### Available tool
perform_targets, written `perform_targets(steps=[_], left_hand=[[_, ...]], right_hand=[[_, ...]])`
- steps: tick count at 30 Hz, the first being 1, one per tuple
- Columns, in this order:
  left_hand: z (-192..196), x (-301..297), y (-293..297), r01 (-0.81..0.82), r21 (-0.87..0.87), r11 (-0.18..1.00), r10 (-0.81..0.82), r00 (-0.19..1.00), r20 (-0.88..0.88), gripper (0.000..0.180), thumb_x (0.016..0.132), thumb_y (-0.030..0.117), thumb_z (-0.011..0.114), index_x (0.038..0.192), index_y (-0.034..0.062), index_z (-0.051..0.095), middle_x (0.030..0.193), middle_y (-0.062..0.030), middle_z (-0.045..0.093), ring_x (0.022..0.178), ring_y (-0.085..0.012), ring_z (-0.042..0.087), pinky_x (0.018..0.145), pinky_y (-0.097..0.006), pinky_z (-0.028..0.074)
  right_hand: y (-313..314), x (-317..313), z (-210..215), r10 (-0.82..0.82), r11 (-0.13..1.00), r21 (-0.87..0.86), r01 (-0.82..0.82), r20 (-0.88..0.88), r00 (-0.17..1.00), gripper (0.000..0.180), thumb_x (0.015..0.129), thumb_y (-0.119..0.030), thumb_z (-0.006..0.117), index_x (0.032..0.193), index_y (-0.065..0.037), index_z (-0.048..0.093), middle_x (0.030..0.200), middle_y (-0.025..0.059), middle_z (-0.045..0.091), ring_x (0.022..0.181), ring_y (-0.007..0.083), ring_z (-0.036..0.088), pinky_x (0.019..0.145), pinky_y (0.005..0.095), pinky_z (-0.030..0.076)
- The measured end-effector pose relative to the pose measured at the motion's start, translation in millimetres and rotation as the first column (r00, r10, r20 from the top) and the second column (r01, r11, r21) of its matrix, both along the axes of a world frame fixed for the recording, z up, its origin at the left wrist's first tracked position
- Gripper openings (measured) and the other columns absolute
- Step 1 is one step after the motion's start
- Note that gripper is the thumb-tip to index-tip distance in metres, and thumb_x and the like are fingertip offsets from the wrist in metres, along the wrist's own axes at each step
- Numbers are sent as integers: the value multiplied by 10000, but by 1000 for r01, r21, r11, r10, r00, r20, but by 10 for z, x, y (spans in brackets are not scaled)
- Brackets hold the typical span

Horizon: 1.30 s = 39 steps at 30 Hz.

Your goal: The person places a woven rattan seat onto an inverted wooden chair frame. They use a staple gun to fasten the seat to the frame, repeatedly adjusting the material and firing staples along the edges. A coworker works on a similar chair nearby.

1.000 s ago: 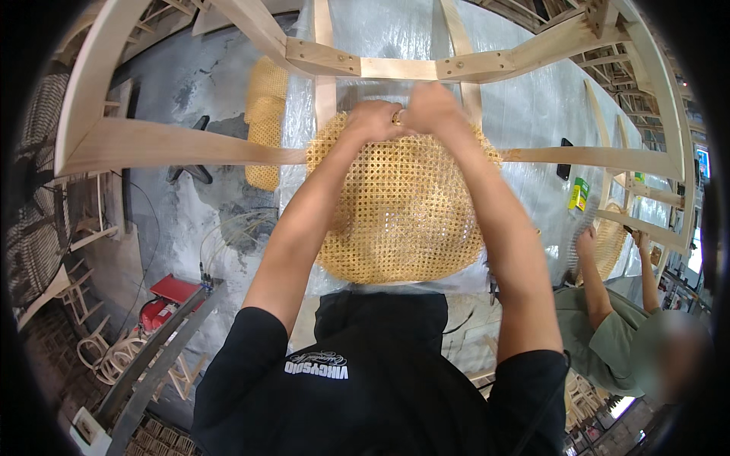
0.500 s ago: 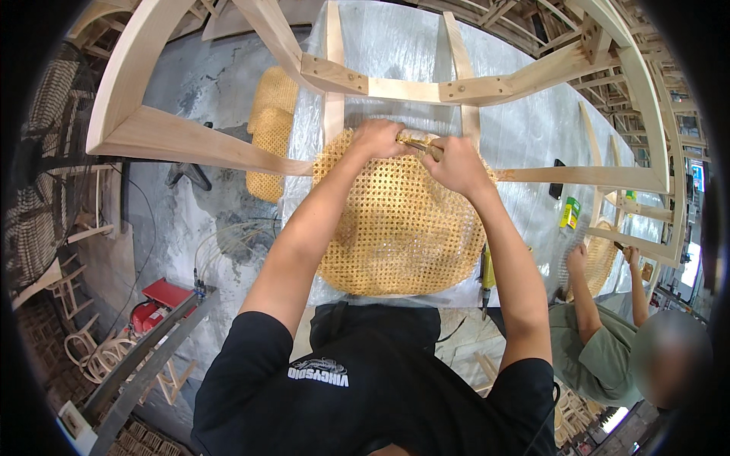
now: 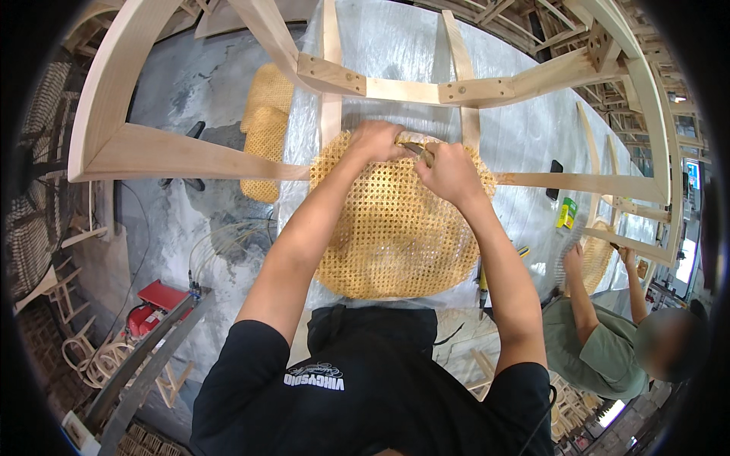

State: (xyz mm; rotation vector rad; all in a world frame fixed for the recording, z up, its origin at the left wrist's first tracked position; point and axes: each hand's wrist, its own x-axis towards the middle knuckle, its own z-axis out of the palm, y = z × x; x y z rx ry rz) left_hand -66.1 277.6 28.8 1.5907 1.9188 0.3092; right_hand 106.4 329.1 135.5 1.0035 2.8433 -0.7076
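nearest woven seat [image 3: 395, 228]: 1 | held tool [image 3: 415, 146]: 1 | black phone [image 3: 556, 169]: 1 | green-yellow packet [image 3: 566, 213]: 1 | co-worker [image 3: 610, 356]: 1

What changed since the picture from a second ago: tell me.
The right hand has come toward the person's body from the far edge of the cane webbing; a small tool in it now shows. The left hand stays at that edge.

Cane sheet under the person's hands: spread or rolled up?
Spread: the cane sheet shows its broad woven face, with the left hand at its far edge.
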Motion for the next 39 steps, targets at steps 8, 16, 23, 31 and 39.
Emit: perform_targets(steps=[8, 16, 23, 31, 39], left_hand=[[-46, 49, 14, -54, -12, 998, 54, 998, 11, 565, 744, 531, 772, 1143, 135, 711, 1110, -170, 722, 1050, -345, 687, 896, -485, 552], [-112, -40, -98, -68, -50, 996, 72, 993, 95, 428, 768, 458, 701, 1080, 166, 723, 1072, -154, 734, 1010, -351, 699, 874, -475, 556], [189, 61, 27, 44, -50, 998, -38, 993, 111, 599, 805, 605, 722, 1148, 114, 712, 1102, -174, 727, 1037, -353, 687, 924, -452, 538], [-48, 11, 3, -2, -36, 999, 4, 998, 65, 755, 788, 727, 679, 1263, 139, 680, 1096, -165, 731, 1045, -329, 694, 924, -482, 546], [-9, 25, -19, 28, 2, 1000, -28, 1000, 8, 763, 802, 714, 679, 1270, 110, 669, 1163, -179, 711, 1092, -332, 681, 963, -477, 535]], right_hand=[[-167, -265, 55, 25, 989, 144, -38, 87, 996, 181, 767, -117, 692, 841, 42, 738, 793, 295, 698, 770, 419, 727, 716, 487, 608], [-124, -950, 224, -12, 998, 56, -6, 314, 949, 318, 801, -188, 692, 971, 79, 719, 974, 307, 705, 948, 449, 707, 843, 500, 588], [408, -262, 147, -39, 998, -37, 51, 280, 959, 367, 811, -228, 697, 1035, 61, 724, 966, 288, 713, 928, 430, 709, 887, 468, 570], [-242, 184, 103, -184, 979, 107, 172, 117, 976, 274, 860, -227, 626, 875, 42, 678, 779, 273, 694, 743, 441, 701, 729, 520, 578], [-384, 111, -60, -187, 966, 219, 133, 246, 951, 294, 866, -221, 631, 978, 50, 651, 787, 283, 681, 765, 420, 715, 693, 506, 590]])
